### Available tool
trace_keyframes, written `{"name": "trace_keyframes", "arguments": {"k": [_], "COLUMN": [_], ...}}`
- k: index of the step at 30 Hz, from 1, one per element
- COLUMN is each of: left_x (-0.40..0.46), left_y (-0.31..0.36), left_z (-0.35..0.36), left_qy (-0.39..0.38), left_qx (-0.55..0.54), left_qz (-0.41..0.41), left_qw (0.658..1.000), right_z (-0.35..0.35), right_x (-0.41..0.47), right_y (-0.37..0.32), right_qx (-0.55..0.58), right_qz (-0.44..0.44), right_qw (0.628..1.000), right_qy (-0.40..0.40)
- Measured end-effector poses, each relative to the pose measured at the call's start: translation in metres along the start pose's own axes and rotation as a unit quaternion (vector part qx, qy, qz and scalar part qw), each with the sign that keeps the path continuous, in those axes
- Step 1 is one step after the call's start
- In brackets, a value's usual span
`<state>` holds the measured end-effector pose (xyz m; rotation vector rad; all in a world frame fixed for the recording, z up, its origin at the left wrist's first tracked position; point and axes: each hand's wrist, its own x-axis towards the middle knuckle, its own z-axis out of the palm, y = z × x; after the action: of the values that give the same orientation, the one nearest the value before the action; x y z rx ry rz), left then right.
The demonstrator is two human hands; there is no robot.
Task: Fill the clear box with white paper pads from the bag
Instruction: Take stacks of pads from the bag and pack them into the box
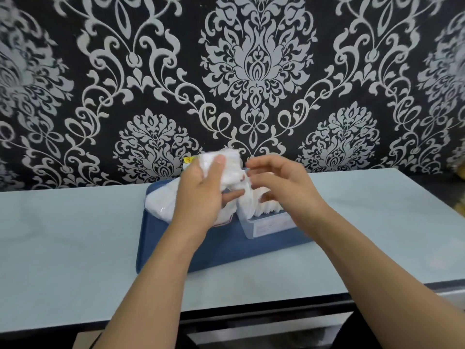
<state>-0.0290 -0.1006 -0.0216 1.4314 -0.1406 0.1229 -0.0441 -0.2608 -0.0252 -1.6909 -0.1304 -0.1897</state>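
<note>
Left hand (201,192): grips bag of pads (226,170), raised left of clear box (266,222) for feeding. Right hand (279,182): fingers loosely curled over box's stacked pads (264,207), apparently settling them; blurred. Blue tray (201,250) underneath.

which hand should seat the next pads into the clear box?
Right, probably. The right hand hovers directly over the clear box, fingers loosely curled at the white pads standing in it. The left hand is occupied gripping the bag beside the box.
</note>
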Motion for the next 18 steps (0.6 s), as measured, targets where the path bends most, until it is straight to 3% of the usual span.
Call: {"name": "trace_keyframes", "arguments": {"k": [2,4,6,9,12,14,18], "left_x": [0.002,0.003,0.004,0.005,0.008,0.008,0.01], "left_y": [0.006,0.005,0.001,-0.002,-0.003,-0.004,-0.01], "left_z": [-0.012,-0.019,-0.021,-0.022,-0.025,-0.026,-0.025], "left_qy": [0.036,0.041,0.034,0.038,0.044,0.045,0.044], "left_qx": [-0.052,-0.073,-0.076,-0.091,-0.112,-0.112,-0.095], "left_qz": [-0.001,-0.008,-0.027,-0.044,-0.044,-0.042,-0.045], "left_qw": [0.998,0.996,0.996,0.994,0.992,0.992,0.994], "right_z": [-0.005,0.002,0.012,0.025,0.033,0.029,0.005], "right_x": [0.001,0.001,0.004,0.01,0.016,0.016,0.008], "right_y": [0.002,0.009,0.017,0.02,0.018,0.018,0.006], "right_qx": [-0.163,-0.291,-0.39,-0.453,-0.499,-0.466,-0.207], "right_qz": [-0.1,-0.167,-0.187,-0.21,-0.179,-0.14,-0.042], "right_qw": [0.981,0.93,0.878,0.847,0.826,0.85,0.969], "right_qy": [-0.038,-0.149,-0.204,-0.183,-0.19,-0.201,-0.131]}}
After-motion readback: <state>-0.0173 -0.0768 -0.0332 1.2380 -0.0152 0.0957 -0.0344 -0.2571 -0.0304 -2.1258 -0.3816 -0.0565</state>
